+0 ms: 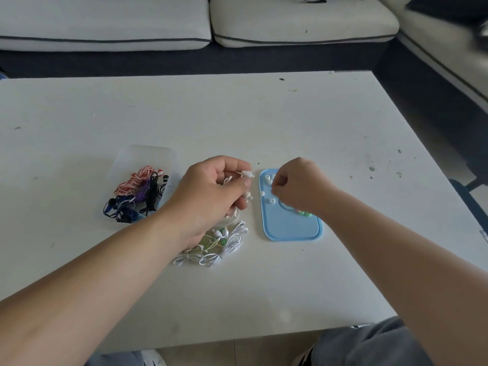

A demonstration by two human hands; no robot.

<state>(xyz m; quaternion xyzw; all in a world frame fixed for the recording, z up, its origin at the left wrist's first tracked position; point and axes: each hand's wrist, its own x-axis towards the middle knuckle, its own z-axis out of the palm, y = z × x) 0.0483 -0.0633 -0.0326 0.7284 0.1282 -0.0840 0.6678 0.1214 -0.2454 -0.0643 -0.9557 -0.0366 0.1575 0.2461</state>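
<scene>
L hand gripped white earbud w/ cord. R hand hung over blue lid, fingers curled; can't tell if holding anything.

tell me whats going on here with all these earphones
A person is working on earphones at a white table. The left hand grips a white earphone. The right hand hovers over the blue tray of loose ear tips, fingers pinched; whether they hold one is unclear. Coloured earphones lie in a clear box.
</scene>
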